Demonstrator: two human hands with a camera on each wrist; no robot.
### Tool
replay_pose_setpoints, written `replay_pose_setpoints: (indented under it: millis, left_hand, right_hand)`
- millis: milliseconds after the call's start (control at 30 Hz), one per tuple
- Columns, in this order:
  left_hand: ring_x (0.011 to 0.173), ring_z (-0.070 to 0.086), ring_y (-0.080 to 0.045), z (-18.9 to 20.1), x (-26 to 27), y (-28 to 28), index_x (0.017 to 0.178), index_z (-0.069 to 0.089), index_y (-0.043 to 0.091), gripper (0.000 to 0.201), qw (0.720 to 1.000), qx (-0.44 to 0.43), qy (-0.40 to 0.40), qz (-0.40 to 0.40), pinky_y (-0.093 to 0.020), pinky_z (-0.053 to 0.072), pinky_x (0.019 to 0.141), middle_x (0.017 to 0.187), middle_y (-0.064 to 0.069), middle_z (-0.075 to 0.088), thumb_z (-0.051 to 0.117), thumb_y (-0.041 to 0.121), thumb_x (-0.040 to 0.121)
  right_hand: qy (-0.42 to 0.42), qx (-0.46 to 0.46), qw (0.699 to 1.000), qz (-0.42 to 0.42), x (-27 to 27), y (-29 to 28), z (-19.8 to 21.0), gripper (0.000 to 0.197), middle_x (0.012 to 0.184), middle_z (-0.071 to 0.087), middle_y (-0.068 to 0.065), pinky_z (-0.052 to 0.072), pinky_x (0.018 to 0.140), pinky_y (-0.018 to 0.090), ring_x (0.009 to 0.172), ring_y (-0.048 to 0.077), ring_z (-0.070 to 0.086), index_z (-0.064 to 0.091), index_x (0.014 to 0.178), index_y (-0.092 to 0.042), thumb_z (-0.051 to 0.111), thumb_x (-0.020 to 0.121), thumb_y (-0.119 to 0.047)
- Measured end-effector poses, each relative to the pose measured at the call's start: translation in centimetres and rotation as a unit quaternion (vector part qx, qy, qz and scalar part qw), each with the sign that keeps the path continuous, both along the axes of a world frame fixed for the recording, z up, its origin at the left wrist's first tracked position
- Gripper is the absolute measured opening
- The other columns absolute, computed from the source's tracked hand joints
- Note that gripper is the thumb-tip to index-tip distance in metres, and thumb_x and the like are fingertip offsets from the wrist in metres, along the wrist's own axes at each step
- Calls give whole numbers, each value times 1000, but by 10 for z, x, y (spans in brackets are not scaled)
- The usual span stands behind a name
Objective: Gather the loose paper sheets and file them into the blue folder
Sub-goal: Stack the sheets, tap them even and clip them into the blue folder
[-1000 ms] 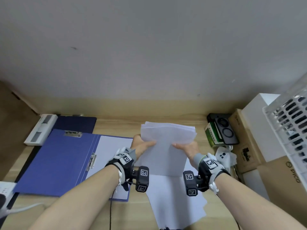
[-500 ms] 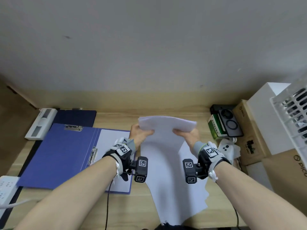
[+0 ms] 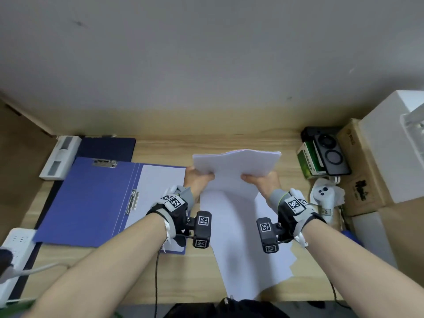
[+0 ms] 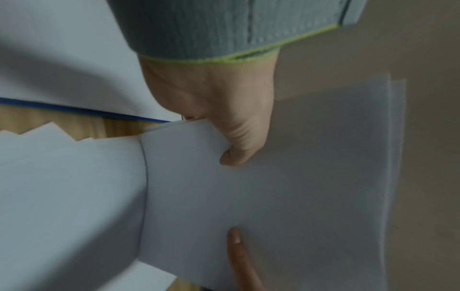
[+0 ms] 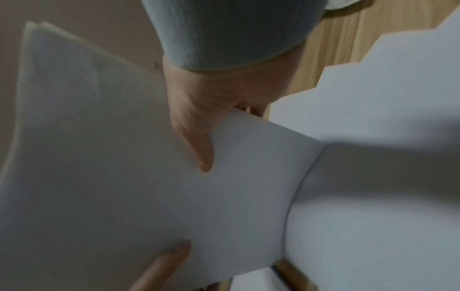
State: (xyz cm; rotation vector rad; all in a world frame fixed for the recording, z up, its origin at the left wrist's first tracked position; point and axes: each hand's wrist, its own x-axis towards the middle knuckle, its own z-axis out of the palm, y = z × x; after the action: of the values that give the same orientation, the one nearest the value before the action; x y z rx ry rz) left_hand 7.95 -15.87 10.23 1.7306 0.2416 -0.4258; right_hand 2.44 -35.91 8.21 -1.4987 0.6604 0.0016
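Note:
I hold a stack of white paper sheets [image 3: 236, 166] [image 4: 298, 177] [image 5: 112, 157] upright over the desk, its lower edge standing on loose sheets [image 3: 243, 249] that lie flat. My left hand [image 3: 197, 177] [image 4: 224, 122] grips the stack's left side, thumb on the near face. My right hand [image 3: 261, 180] [image 5: 199, 126] grips its right side the same way. The blue folder [image 3: 91, 198] lies open to the left, with a white sheet [image 3: 160, 191] on its right half and metal clips at its top and spine.
A white power strip [image 3: 13, 255] and a white stapler-like block [image 3: 60, 157] sit at the left. Boxes [image 3: 358, 166], a black device [image 3: 328, 154], a green pack [image 3: 307, 161] and a white controller [image 3: 325, 196] crowd the right. A wall rises behind the desk.
The held stack has dropped lower and tilted away from me, so it looks shorter. Both hands moved down and forward with it.

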Motion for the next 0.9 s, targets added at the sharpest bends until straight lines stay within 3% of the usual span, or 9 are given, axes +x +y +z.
replay_pose_setpoints:
  millis: [167,267,333,367,467,567,700,800,900]
  left_hand:
    - [77,67,-9,3,1,-1,89,70,15,23,1000,-11,-26,8,-23,54,74,88,1,72,69,-3,76]
    - [81,68,-15,-15,-4,6,83,69,18,19,1000,25,6,-17,-30,54,81,88,-1,72,70,1,75]
    - [76,64,-17,-24,-8,9,84,69,7,11,999,35,21,-19,-33,53,77,85,-2,70,71,6,72]
    - [75,63,-18,-26,-9,9,87,69,2,17,999,29,22,-10,-33,51,77,84,-3,69,72,8,72]
    - [86,70,-17,-19,-7,8,98,71,6,22,1000,-7,20,-2,-31,55,82,95,-4,73,74,4,77]
    - [91,71,-17,-13,-5,8,107,69,6,29,998,-33,25,-38,-31,58,83,101,-4,74,75,7,79]
    - [86,72,-19,-24,-14,18,99,70,14,20,995,3,42,-87,-35,60,81,99,-6,75,75,13,80]
    - [85,73,-18,-52,-30,28,90,72,18,21,977,86,84,-177,-39,59,83,93,-1,76,75,29,72]
    - [66,68,-20,-79,-52,42,73,70,10,17,942,177,142,-246,-34,57,67,78,-10,75,71,27,77]
  right_hand:
    - [-29,12,999,-21,6,-5,2,29,87,75,-5,55,67,17,71,2,71,72,87,-17,84,68,1]
    - [7,-4,1000,1,-3,-2,-14,29,90,76,-2,55,81,31,81,12,71,72,86,-18,86,66,-2]
    - [36,-10,999,13,-9,0,-23,28,88,75,-1,54,90,39,85,19,69,70,83,-19,86,66,-3]
    - [40,-11,999,15,-10,1,-26,28,87,74,-2,53,91,39,84,19,68,69,82,-19,86,66,-3]
    - [28,-12,1000,4,-8,-1,-24,27,88,76,-4,54,88,34,85,15,71,72,86,-18,87,67,-5]
    - [12,-3,1000,-22,-7,-4,-14,21,83,76,-5,55,75,22,75,9,72,73,85,-14,84,70,-3]
    - [29,-12,999,-42,-16,-12,-14,22,73,74,-6,54,61,20,63,7,69,72,86,-9,84,70,-1]
    - [96,-50,994,-24,-35,-21,-35,32,87,76,6,59,75,35,77,23,71,73,95,-4,88,67,-10]
    - [194,-93,976,29,-63,-27,-58,36,90,74,9,58,76,37,79,27,70,72,96,-5,89,66,-16]
